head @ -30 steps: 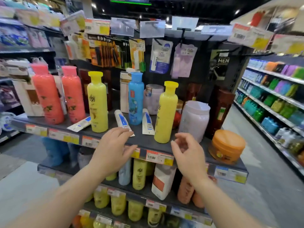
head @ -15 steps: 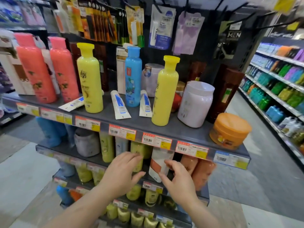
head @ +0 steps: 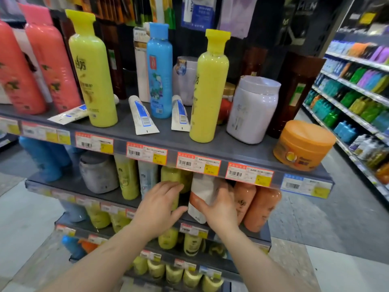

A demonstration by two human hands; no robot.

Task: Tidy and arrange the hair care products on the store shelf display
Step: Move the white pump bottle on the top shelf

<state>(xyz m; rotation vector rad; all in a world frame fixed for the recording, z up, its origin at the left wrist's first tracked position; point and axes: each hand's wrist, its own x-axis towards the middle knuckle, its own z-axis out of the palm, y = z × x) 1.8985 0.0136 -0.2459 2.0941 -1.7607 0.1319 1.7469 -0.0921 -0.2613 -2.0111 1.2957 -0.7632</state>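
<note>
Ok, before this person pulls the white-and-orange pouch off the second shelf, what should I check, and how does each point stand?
1. Right hand grips the white-and-orange pouch: ok, fingers wrap its lower part.
2. Left hand free to help: ok, open, fingers by a yellow bottle.
3. Pouch upright: not ok, it leans.
4. Orange bottles beside it stable: cannot tell, they stand close.
5. Headroom under the upper shelf edge: cannot tell, pouch top hidden.

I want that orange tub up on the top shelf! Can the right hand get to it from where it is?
Probably yes. The right hand is down on the second shelf, holding the white and orange pouch, so it must let go first. The orange tub sits at the top shelf's front edge with nothing before it.
</note>
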